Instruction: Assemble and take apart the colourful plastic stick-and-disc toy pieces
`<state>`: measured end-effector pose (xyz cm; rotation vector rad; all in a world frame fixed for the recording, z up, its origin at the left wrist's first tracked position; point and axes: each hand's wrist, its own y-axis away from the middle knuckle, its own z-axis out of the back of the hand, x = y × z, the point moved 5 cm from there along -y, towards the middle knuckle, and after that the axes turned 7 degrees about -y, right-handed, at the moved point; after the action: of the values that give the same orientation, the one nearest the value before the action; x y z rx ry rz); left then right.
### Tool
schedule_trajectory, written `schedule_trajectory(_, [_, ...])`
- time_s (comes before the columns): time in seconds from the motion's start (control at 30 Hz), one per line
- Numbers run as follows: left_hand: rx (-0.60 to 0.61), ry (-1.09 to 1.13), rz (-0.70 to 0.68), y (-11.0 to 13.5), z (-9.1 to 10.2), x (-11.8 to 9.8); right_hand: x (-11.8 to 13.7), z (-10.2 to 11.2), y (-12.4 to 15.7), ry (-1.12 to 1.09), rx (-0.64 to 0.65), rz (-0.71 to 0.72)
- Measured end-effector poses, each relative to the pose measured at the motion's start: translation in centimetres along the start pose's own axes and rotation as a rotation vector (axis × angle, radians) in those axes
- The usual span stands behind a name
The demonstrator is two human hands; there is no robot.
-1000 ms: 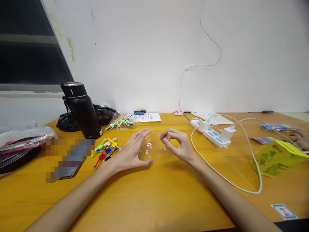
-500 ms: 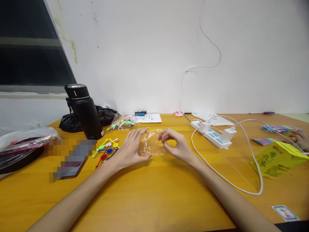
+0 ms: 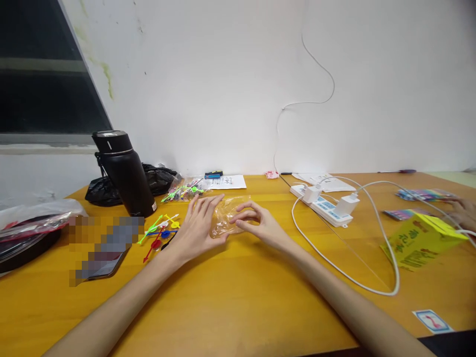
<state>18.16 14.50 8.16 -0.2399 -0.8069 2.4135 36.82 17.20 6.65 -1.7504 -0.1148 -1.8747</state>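
wearer's two hands, one bottle, two chargers

A: How is the left forearm held?

B: It is extended forward from the lower left, and it is mirrored by the right forearm, angled in from the lower right. Both are left bare.

A: And the left hand?

B: Its back is turned upward, its fingers are stretched forward and slightly bent, and the thumb is held well apart from them, pointed toward the right hand.

A: Is the right one shaped alike?

B: No, its fingers are curled toward the thumb, with the tips held close together; whether they are pressed against each other cannot be told.
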Motion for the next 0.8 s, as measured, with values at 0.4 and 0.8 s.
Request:
schedule_trajectory(0.4, [0.013,0.015,0.071,0.3,-0.8,0.8,0.8,0.8,-0.2,-0.108,0.037,0.002])
schedule_trajectory(0.8, [0.016,0.087,0.153,0.4,-0.8,0.9,1.1,0.6,-0.2,0.014,0.064,0.077])
